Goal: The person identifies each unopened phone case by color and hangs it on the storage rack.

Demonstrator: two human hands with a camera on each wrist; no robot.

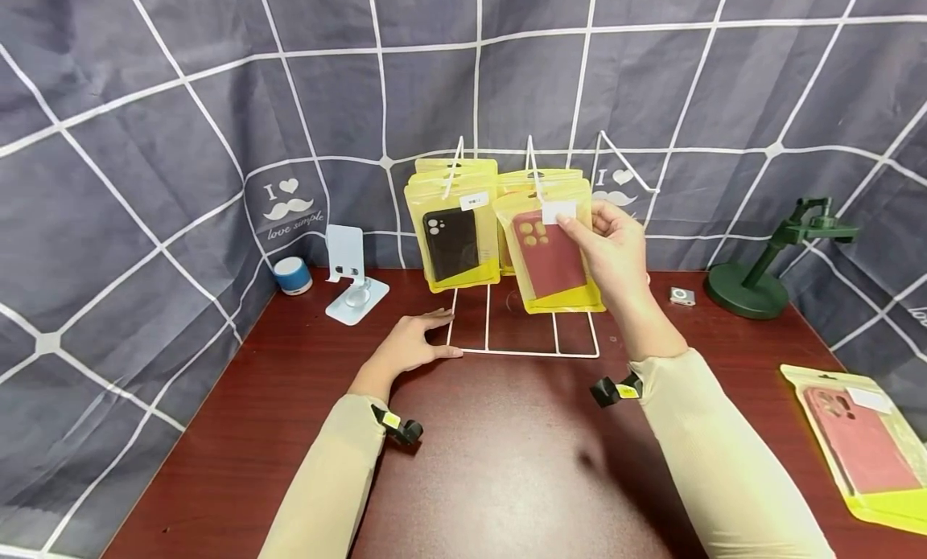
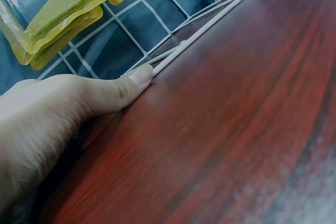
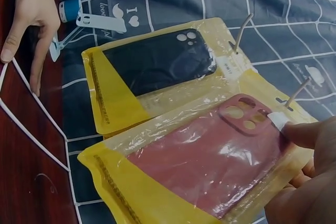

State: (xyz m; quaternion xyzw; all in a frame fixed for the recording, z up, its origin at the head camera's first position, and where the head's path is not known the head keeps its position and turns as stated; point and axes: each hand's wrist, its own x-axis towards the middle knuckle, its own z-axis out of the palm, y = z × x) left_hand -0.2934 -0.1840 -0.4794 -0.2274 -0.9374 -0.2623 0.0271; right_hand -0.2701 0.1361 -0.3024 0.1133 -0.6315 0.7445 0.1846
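My right hand (image 1: 615, 245) pinches the top right edge of a yellow-clear bag holding a red phone case (image 1: 552, 257), thumb over its white label. The middle hook (image 3: 298, 92) of a white wire rack (image 1: 529, 353) meets the bag's hang hole. On the left hook hangs a bagged black phone case (image 1: 452, 241), with more yellow bags behind it. My left hand (image 1: 409, 346) rests at the rack base's front left corner, its fingers extended. In the left wrist view the thumb (image 2: 123, 88) presses on the base wire.
The rack's right hook (image 1: 630, 163) is bare. Another bagged red phone case (image 1: 858, 438) lies at the table's right. A blue speaker (image 1: 293, 276) and light-blue phone stand (image 1: 355, 281) stand left; a small silver player (image 1: 682, 296) and green stand (image 1: 753, 281) are right.
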